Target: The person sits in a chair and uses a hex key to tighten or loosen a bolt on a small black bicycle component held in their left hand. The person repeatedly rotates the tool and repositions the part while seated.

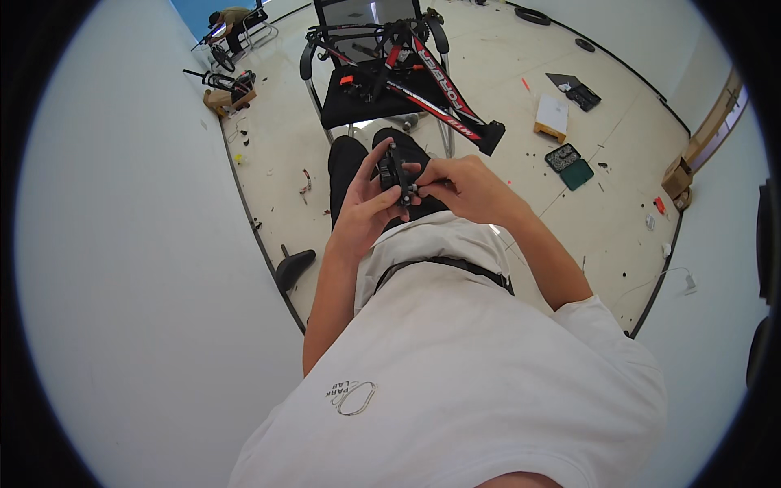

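Downward head view (wide fisheye)

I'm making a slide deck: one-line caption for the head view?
Left hand holds a small black part, right hand at its edge, facing a bicycle frame on a chair.

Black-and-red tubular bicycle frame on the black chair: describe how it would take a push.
The frame would probably stay stiff: its tubes look rigidly joined. It may tip or slide, since one end juts past the seat of the chair. Rolling seems unlikely without wheels fitted.
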